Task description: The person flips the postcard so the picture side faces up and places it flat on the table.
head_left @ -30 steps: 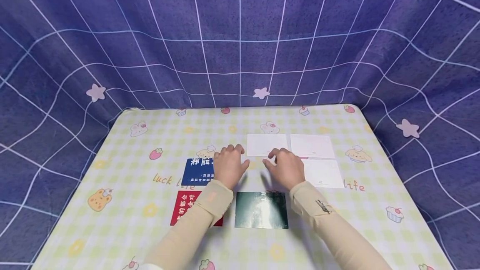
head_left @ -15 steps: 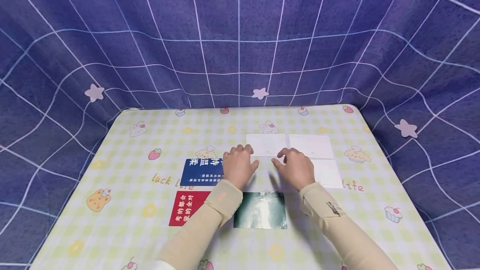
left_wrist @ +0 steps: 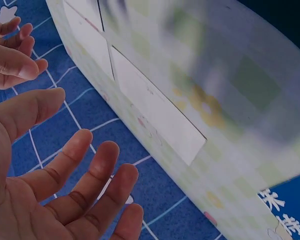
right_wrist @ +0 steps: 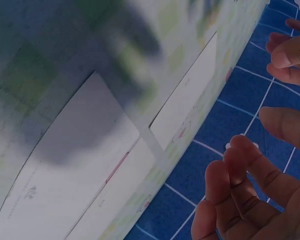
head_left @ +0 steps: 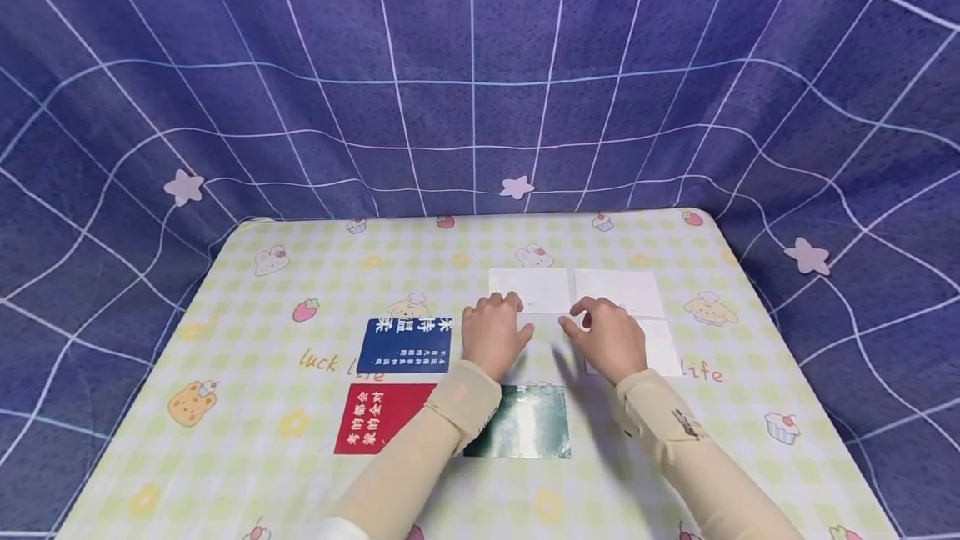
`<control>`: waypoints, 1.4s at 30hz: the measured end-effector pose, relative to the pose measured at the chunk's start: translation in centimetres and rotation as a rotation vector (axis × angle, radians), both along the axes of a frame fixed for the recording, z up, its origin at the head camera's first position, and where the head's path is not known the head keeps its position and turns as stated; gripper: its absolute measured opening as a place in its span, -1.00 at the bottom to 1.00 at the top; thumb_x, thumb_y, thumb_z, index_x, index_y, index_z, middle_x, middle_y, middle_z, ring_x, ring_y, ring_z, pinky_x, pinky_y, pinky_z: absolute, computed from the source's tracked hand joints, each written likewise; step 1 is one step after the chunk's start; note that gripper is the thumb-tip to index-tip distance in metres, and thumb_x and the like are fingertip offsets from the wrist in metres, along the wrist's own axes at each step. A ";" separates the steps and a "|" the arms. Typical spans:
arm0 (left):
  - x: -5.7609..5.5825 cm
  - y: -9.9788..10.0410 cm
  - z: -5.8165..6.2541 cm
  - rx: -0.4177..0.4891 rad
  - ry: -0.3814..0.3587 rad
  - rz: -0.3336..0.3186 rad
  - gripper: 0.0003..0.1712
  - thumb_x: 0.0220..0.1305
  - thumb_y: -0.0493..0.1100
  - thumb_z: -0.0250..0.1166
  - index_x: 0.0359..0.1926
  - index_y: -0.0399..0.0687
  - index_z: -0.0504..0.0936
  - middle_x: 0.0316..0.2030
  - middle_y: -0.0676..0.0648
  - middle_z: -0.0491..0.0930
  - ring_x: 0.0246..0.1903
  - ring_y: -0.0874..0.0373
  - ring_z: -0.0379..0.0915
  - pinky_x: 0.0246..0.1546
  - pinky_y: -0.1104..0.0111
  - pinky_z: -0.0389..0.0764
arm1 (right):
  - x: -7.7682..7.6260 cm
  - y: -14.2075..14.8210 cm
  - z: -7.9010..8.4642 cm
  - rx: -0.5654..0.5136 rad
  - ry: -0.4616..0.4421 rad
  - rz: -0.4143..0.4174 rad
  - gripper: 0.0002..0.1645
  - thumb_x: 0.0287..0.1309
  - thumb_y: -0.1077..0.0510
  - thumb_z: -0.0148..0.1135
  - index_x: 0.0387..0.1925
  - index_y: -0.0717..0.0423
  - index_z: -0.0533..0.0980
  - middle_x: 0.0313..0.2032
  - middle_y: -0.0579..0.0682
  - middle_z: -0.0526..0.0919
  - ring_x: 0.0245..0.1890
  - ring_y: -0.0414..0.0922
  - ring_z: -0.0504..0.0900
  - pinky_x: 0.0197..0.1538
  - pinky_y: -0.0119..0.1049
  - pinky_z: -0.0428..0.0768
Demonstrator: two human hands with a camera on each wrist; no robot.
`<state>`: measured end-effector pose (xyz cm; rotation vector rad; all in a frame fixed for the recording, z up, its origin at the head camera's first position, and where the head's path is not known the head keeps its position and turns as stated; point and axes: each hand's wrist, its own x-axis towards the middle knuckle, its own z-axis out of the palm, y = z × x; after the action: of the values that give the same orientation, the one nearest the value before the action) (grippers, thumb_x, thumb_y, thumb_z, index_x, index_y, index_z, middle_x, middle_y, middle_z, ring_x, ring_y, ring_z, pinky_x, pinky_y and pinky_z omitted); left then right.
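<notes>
My left hand (head_left: 493, 336) hovers over the middle of the table, fingers loosely bent and nothing in them. Just beyond its fingertips lies a white card (head_left: 529, 283). To its left is a blue card (head_left: 408, 346) with white characters. My right hand (head_left: 611, 342) hangs above the nearer right white card (head_left: 662, 348), hiding part of it; its palm is bare in the right wrist view. Another white card (head_left: 618, 290) lies behind that hand. The left forearm partly covers a red card (head_left: 378, 415) and a glossy dark green card (head_left: 525, 423).
The cards lie flat on a checked tablecloth (head_left: 247, 340) printed with cartoon animals, strawberries and cupcakes. A dark blue gridded curtain (head_left: 480, 107) with stars hangs behind the table and along both sides.
Both hands have drifted to the right, staying apart and holding nothing. The left hand has uncovered the whole blue card, and its forearm now overlaps the green card. The cards lie as before.
</notes>
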<state>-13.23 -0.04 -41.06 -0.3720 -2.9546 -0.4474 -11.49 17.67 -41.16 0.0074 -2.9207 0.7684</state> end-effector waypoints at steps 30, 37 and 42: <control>0.0 3.7 -1.8 0.009 -0.077 -0.086 -0.64 0.24 0.11 0.43 -0.06 0.03 0.70 -0.22 -0.03 0.69 -0.20 0.02 0.63 -0.15 0.18 0.55 | 1.0 5.4 -0.7 -0.005 -0.066 -0.087 -0.63 0.29 -0.05 0.34 -0.08 0.16 0.67 -0.27 0.14 0.67 -0.41 0.03 0.58 -0.39 -0.07 0.50; 0.1 4.8 -2.1 0.000 -0.094 -0.090 -0.62 0.25 0.13 0.43 -0.04 0.03 0.68 -0.19 -0.02 0.69 -0.17 0.03 0.63 -0.13 0.17 0.54 | 1.5 6.7 -1.0 -0.011 -0.087 -0.103 -0.62 0.30 -0.05 0.33 -0.06 0.17 0.67 -0.26 0.15 0.68 -0.39 0.05 0.61 -0.38 -0.06 0.51; 0.2 5.4 -2.3 0.001 -0.102 -0.098 -0.62 0.24 0.12 0.45 -0.05 0.02 0.68 -0.23 -0.01 0.68 -0.19 0.03 0.62 -0.16 0.18 0.54 | 1.6 7.3 -1.0 -0.022 -0.096 -0.108 -0.61 0.30 -0.03 0.33 -0.05 0.19 0.66 -0.26 0.17 0.69 -0.39 0.05 0.60 -0.38 -0.06 0.51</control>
<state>-13.05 5.40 -43.36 -0.5112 -3.0436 -0.4940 -9.88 25.01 -42.14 -0.1934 -2.9724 0.8051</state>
